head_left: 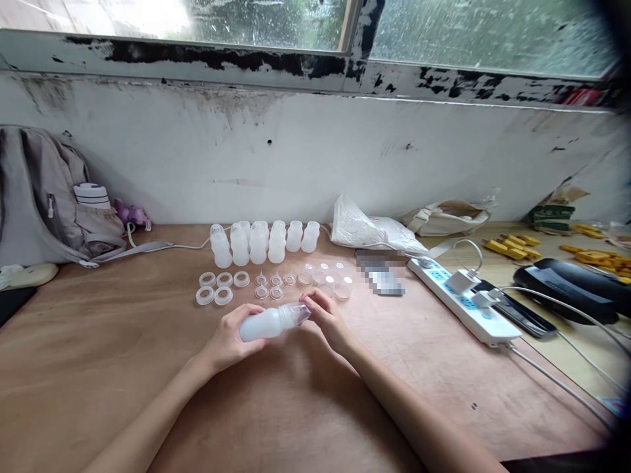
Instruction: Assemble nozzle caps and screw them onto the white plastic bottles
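Observation:
A frosted baby bottle (262,325) lies tilted sideways above the table, its clear cap (296,314) pointing right. My left hand (235,336) is wrapped round the bottle's body. At the other end, the fingers of my right hand (326,318) are closed on the tip of the clear cap. Just beyond my hands lie several white collar rings (223,295), several clear nipples (276,291) and several thin clear discs (342,291). Behind these parts stand several frosted bottles (258,243) in a group; the leftmost one (220,246) has a clear top.
A white power strip (463,299) with plugged chargers and cables runs along the right, beside a phone (517,312). White plastic bags (374,230) lie by the wall. A grey backpack (44,190) stands at the left. Yellow pieces (513,247) and a black object (566,289) sit far right.

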`<act>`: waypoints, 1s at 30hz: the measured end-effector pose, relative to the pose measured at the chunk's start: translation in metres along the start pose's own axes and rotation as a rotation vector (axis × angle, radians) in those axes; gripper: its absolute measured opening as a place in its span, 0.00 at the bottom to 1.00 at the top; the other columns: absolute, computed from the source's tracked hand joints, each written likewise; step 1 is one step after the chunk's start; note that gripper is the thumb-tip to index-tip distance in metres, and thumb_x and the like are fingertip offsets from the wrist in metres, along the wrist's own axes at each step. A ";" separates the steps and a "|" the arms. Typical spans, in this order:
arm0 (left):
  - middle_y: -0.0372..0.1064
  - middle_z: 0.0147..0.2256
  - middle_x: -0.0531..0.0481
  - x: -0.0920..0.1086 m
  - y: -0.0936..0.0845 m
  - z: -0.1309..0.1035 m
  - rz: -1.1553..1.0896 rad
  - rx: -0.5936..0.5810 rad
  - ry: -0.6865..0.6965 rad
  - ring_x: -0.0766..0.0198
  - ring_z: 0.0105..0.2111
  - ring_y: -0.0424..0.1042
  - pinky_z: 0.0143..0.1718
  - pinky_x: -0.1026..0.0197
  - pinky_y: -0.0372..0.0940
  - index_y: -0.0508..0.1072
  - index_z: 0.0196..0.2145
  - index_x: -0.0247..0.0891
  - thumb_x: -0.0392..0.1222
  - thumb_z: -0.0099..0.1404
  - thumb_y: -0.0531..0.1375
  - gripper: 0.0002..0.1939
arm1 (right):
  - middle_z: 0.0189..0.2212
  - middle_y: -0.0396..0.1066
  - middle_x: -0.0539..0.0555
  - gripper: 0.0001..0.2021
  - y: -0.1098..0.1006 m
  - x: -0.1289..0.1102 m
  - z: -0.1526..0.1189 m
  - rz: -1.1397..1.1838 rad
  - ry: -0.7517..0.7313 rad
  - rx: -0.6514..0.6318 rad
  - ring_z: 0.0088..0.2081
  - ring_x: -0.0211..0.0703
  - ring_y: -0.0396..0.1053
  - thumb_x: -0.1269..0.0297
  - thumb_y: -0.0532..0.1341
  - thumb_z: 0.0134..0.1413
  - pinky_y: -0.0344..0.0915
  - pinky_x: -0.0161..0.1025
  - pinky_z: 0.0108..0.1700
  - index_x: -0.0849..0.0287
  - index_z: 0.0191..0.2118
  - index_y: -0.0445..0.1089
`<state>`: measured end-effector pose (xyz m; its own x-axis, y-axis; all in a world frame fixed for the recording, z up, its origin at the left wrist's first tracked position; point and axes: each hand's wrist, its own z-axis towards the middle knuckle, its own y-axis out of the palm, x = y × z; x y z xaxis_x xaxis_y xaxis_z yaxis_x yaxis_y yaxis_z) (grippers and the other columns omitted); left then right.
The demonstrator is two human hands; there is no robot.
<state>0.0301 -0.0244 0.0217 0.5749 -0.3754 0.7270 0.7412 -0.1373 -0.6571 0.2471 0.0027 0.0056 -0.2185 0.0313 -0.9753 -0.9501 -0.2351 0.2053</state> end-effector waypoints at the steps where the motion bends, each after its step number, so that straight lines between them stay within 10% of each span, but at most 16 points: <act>1: 0.68 0.39 0.50 0.000 0.000 0.000 -0.003 -0.031 0.017 0.60 0.37 0.68 0.37 0.61 0.63 0.66 0.40 0.40 0.43 0.48 0.62 0.20 | 0.23 0.61 0.47 0.10 0.000 0.001 0.000 0.014 0.033 -0.013 0.24 0.34 0.59 0.57 0.58 0.49 0.56 0.32 0.26 0.59 0.26 0.64; 12: 0.68 0.36 0.51 0.000 0.001 -0.004 -0.061 -0.168 0.126 0.63 0.34 0.68 0.35 0.62 0.63 0.67 0.40 0.41 0.45 0.47 0.63 0.21 | 0.24 0.67 0.52 0.21 0.014 0.001 -0.009 0.133 0.320 -0.210 0.23 0.35 0.62 0.49 0.49 0.54 0.55 0.33 0.25 0.63 0.26 0.66; 30: 0.68 0.30 0.51 0.009 0.006 -0.008 -0.090 -0.163 0.092 0.65 0.28 0.66 0.29 0.63 0.60 0.68 0.33 0.37 0.44 0.43 0.64 0.18 | 0.21 0.57 0.49 0.13 0.017 0.005 -0.017 0.149 0.251 -0.295 0.21 0.33 0.51 0.59 0.52 0.51 0.46 0.32 0.23 0.62 0.24 0.62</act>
<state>0.0371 -0.0356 0.0227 0.4689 -0.4360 0.7681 0.7181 -0.3182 -0.6190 0.2331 -0.0176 0.0028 -0.2533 -0.2536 -0.9335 -0.7993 -0.4887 0.3497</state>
